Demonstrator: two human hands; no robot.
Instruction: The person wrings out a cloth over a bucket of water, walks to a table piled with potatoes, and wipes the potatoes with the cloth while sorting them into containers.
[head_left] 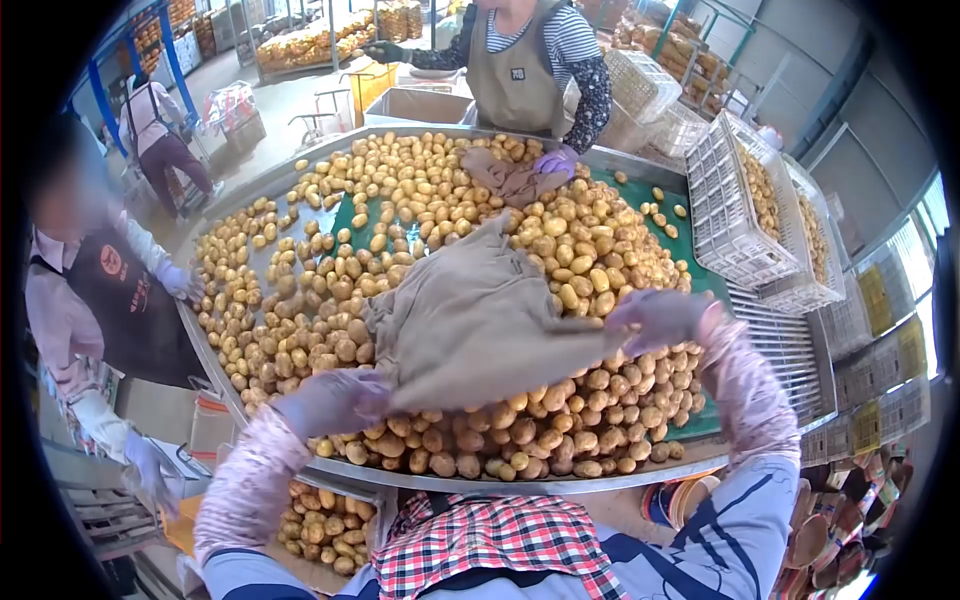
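A grey-brown cloth is stretched between my two gloved hands over a large heap of potatoes. My left hand grips the cloth's near left corner. At its right end, my right hand is closed on the same cloth. The potatoes lie on a metal-edged sorting table with a green surface, and the cloth hides part of them.
Across the table a co-worker's purple-gloved hand rests on another brown cloth. A second co-worker stands at the left edge. White crates with potatoes are at the right, beside metal rollers. A potato box sits below the near edge.
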